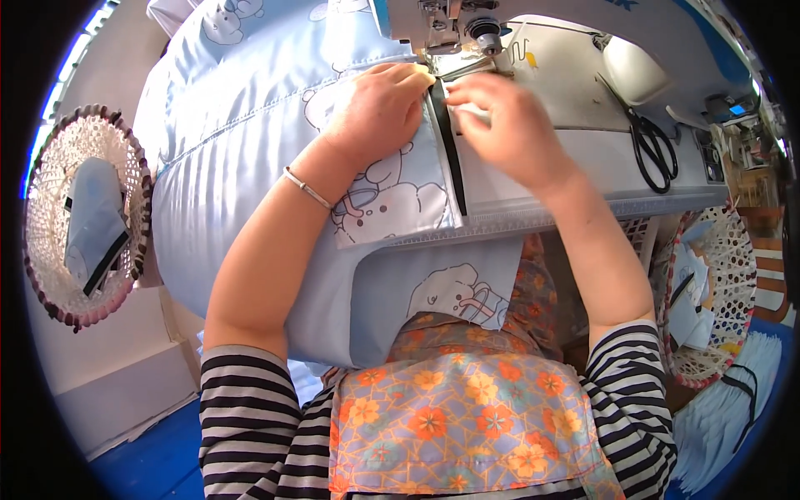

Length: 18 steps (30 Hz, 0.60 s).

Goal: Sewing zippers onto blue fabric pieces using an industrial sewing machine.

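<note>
A large light-blue fabric piece [242, 183] printed with white cartoon animals is spread over the sewing machine bed and hangs off its front edge. My left hand [379, 108] rests on it just in front of the needle area, fingers together and closed on the fabric's right edge; something pale yellow shows at the fingertips. Along that edge runs a narrow black strip [451, 158]. Close to the strip's far end is my right hand [508, 125], its fingers bent and smeared by motion, so a grip is unclear. The presser foot and needle of the sewing machine [442, 37] stand beyond both hands.
Black-handled scissors [654, 150] lie on the right of the bed. A metal ruler edge [542, 215] borders its front. Woven baskets holding fabric pieces stand at left [137, 258] and right [746, 275]. A tied white fabric bundle [733, 408] is at lower right.
</note>
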Each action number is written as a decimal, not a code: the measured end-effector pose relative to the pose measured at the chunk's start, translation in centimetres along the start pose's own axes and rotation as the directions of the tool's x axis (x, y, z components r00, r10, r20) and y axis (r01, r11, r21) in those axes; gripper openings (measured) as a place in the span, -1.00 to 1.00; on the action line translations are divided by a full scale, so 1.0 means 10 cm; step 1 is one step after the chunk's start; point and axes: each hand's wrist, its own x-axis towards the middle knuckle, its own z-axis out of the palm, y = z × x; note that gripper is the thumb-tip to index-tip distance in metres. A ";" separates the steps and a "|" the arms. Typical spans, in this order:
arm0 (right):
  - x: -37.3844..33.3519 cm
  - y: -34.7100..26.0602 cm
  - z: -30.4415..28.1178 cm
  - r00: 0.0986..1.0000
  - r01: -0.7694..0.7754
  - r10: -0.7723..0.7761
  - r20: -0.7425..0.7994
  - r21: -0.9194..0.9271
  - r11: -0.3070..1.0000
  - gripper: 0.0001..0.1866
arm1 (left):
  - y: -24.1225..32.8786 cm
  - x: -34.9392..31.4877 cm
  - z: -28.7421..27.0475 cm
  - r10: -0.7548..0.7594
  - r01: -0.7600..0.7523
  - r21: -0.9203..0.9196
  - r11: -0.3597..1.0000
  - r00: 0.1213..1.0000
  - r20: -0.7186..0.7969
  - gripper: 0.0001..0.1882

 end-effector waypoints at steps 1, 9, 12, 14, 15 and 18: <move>-0.06 -0.03 0.04 1.000 -0.001 0.001 0.000 0.002 1.000 -0.84 | -0.04 0.00 -0.01 0.056 -0.056 0.007 0.998 0.998 -0.020 -0.72; -0.16 -0.16 0.13 0.983 0.180 -0.164 0.080 -0.289 0.940 -0.78 | -0.08 0.03 -0.05 0.083 -0.083 0.034 0.996 0.997 -0.004 -0.74; -0.16 -0.16 0.13 0.986 0.160 -0.140 0.087 -0.307 0.938 -0.74 | 0.03 0.02 -0.07 0.019 -0.029 0.111 0.993 0.995 0.094 -0.74; -0.16 -0.14 0.12 0.988 0.144 -0.120 0.096 -0.302 0.942 -0.73 | 0.17 -0.03 -0.09 -0.063 0.039 0.139 0.990 0.982 0.177 -0.73; -0.15 -0.13 0.12 0.989 0.129 -0.102 0.105 -0.300 0.945 -0.72 | 0.20 -0.05 -0.08 -0.067 0.047 0.121 0.992 0.983 0.173 -0.73; -0.16 -0.16 0.13 0.989 0.135 -0.111 0.097 -0.301 0.944 -0.70 | 0.21 -0.10 -0.11 -0.076 0.051 0.132 0.990 0.979 0.191 -0.73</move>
